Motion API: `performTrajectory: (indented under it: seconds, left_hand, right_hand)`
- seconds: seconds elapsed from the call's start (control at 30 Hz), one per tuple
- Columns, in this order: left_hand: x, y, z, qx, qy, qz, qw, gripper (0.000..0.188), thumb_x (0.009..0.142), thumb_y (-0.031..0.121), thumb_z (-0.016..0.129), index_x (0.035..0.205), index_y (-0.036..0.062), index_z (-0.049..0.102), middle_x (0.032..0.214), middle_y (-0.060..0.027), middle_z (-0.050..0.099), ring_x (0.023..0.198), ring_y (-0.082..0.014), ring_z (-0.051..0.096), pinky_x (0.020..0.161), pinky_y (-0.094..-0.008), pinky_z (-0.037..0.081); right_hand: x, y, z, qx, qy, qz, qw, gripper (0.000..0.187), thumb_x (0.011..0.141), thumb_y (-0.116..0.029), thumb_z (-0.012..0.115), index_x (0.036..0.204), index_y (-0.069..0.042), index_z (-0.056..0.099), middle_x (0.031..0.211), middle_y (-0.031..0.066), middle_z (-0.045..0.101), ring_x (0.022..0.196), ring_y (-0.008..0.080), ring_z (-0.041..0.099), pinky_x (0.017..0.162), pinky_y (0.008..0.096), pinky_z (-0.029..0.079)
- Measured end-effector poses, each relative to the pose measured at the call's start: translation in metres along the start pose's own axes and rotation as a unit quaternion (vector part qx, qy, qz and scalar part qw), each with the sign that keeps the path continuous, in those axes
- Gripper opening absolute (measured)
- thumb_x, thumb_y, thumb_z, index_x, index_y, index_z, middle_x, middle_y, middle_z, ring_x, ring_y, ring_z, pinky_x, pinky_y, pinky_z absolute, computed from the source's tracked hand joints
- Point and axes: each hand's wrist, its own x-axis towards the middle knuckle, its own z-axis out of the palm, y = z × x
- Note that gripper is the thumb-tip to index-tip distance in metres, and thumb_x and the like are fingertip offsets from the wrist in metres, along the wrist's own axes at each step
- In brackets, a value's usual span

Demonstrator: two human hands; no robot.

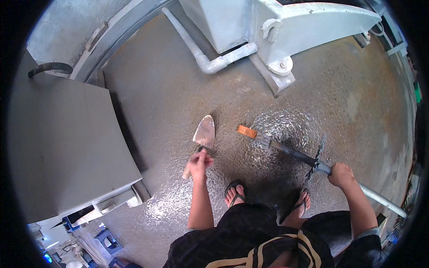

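A small trowel (205, 131) sits in the left hand (198, 165), whose fingers close around its handle; the pointed, pinkish-grey blade reaches forward of that hand. Whether the blade touches the floor (156, 107) is hard to tell. The right hand (342, 175) is closed in a fist around a long pole (290, 152). From this fist the pole slants forward and leftward, past a dark section, to an orange tip (246, 131) just right of the trowel blade and apart from it; its pale metal end runs back to the right. Below and between the hands are two feet (236, 193) in dark sandals, and dark clothing (250, 228) with tan stripes. Rough, wet, shiny floor surrounds both hands. Well ahead of them stands a pale machine (317, 29) with a bent pipe (212, 66) beside it. Left of the left hand is a large grey box (71, 147), with a blue crate (108, 241) below it, nearer the body.
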Motion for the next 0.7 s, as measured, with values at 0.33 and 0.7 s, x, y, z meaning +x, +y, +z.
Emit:
performTrajectory:
  seconds: [0.33, 0.7]
  left_hand:
    - [0.028, 0.013, -0.019, 0.517, 0.046, 0.086, 0.850, 0.049, 0.073, 0.039, 0.070, 0.104, 0.0027, 0.059, 0.096, -0.0206, 0.064, 0.092, -0.0363, 0.062, 0.081, -0.0412, 0.048]
    - [0.011, 0.038, 0.068, 0.271, -0.143, 0.070, 0.949, 0.037, 0.090, 0.035, 0.054, 0.095, -0.0021, 0.052, 0.053, -0.0042, 0.051, 0.043, -0.0134, 0.050, 0.042, -0.0285, 0.041]
  right_hand:
    - [-0.010, -0.013, -0.007, 0.003, -0.030, 0.019, 0.999, 0.028, 0.072, -0.021, 0.062, 0.091, 0.000, 0.066, 0.097, 0.0215, 0.064, 0.094, 0.0340, 0.062, 0.085, 0.0403, 0.049]
    - [-0.003, -0.013, -0.002, 0.003, -0.028, 0.012, 1.000, 0.032, 0.073, -0.022, 0.062, 0.095, 0.000, 0.065, 0.098, 0.0229, 0.063, 0.095, 0.0347, 0.062, 0.086, 0.0420, 0.048]
